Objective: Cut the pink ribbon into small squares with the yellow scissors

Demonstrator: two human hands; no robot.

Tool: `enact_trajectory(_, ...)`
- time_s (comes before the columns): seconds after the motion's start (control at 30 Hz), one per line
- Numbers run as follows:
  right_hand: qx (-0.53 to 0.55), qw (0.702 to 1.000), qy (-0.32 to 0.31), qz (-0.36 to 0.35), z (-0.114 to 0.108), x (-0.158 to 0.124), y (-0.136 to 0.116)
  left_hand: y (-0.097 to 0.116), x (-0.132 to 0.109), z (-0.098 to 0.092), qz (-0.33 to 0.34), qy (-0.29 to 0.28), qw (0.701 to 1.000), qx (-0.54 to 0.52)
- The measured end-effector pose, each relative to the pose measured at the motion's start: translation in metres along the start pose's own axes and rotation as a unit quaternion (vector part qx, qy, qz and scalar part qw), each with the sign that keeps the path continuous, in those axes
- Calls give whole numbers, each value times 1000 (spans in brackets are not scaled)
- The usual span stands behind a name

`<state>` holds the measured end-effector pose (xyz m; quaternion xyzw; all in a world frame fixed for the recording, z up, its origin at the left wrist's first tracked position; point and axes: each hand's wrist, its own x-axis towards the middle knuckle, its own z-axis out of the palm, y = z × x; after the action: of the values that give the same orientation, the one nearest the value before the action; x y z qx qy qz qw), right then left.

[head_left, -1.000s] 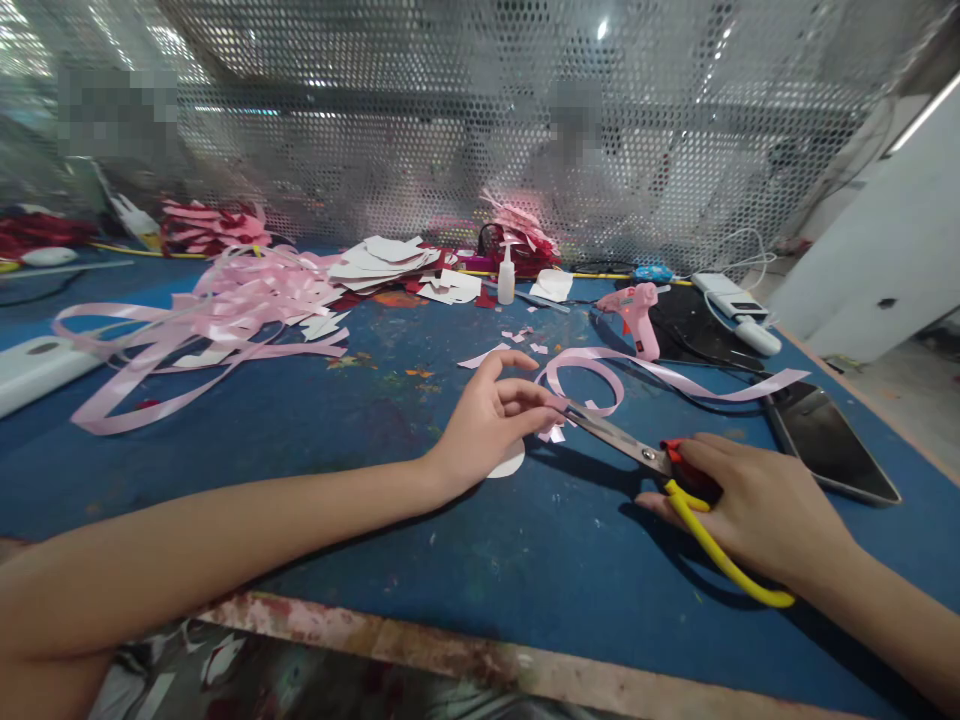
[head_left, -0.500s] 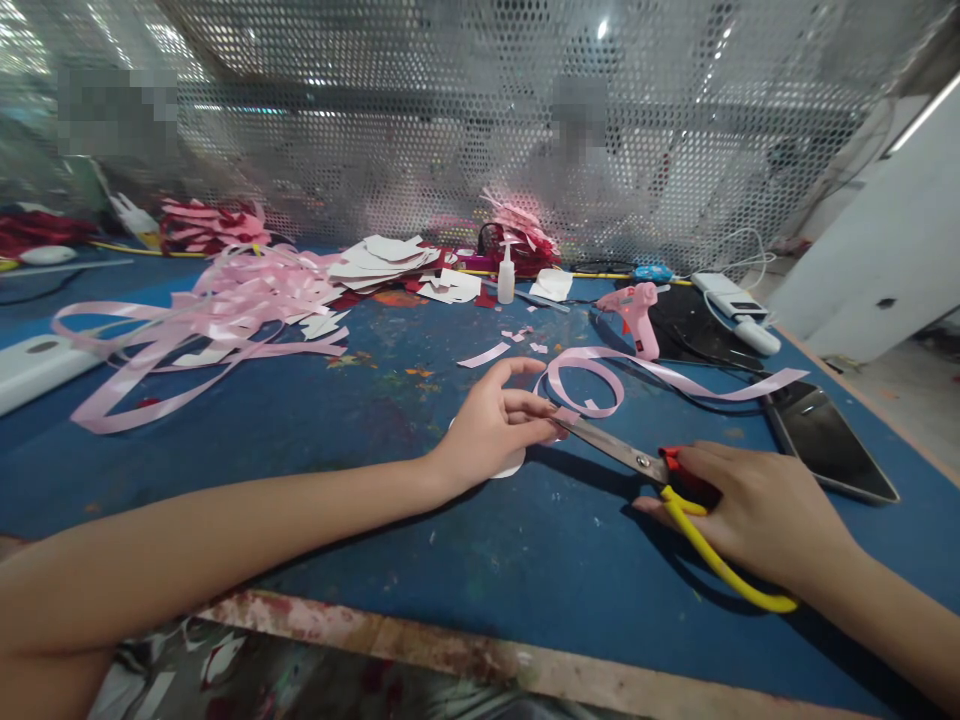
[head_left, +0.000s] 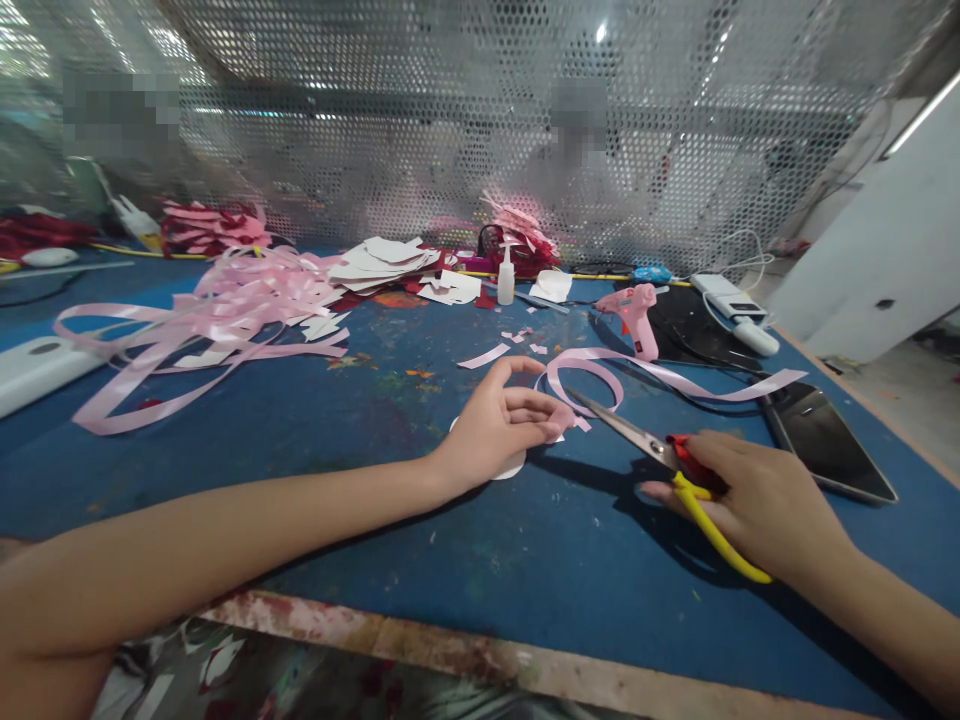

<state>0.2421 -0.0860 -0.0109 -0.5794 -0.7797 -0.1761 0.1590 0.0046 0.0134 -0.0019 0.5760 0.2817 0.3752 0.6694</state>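
My left hand (head_left: pixel 506 415) is closed in a pinch on a small piece of pink ribbon at the middle of the table. Beside its fingertips a small pink scrap (head_left: pixel 582 424) shows. Under the wrist lies a white card piece (head_left: pixel 511 468), mostly hidden. My right hand (head_left: pixel 765 495) grips scissors (head_left: pixel 660 447) with one red and one yellow handle. Their blades point left, a little apart from the left fingertips. Behind the blades rests a curled pink ribbon (head_left: pixel 622 395), its tail running to the right.
A pink glue gun (head_left: pixel 637 318) and a dark phone (head_left: pixel 832 440) lie on the right. A pile of pink ribbon (head_left: pixel 247 300) spreads at left, near white card pieces (head_left: pixel 386 258). A small white bottle (head_left: pixel 506 280) stands behind. Perforated metal mesh (head_left: pixel 420 90) closes the back.
The scissors have drawn back to the right from the ribbon at my left fingertips, and their handles have come closer together. A small scrap now shows beside the fingers. My left hand stays put.
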Motion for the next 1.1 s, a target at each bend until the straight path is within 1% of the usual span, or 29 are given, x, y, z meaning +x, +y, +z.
enact_trajectory(0.17, 46, 999, -12, 24, -4, 3, 2, -1, 1, -2, 3, 3, 1000, 23)
enact_trajectory(0.27, 28, 998, -30, 38, -2, 3, 2, 0, 1, -1, 18, 0, 1000, 24)
enact_trajectory(0.4, 7, 996, -72, 56, 4, 1, 0, 1, 1, 0, 37, 11, 999, -8)
enact_trajectory(0.47, 4, 995, -83, 55, 4, 0, -1, 2, 1, 0, 36, 16, 999, -10)
enact_trajectory(0.77, 20, 994, -98, 48, 4, -3, -5, 0, -1, -2, 14, 0, 1000, 6)
enact_trajectory(1.1, 11, 995, -89, 30, 2, -2, -5, -1, -2, 0, 20, -25, 999, -13)
